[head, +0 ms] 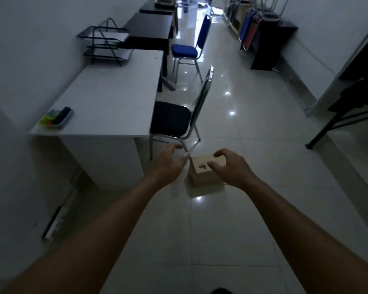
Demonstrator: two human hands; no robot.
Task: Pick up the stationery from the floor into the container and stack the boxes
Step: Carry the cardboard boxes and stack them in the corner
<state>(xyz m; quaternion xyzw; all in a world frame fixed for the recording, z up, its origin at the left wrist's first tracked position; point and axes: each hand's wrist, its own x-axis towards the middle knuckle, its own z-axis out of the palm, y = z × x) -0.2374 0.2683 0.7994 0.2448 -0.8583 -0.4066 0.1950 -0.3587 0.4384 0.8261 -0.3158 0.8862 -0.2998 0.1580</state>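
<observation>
A container of stationery is seen at the near left corner of the white desk. The left grip is held loosely spread and empty, just beside the stacked boxes on the floor. The right grip is arched over the top box; whether it is clamped cannot be told.
</observation>
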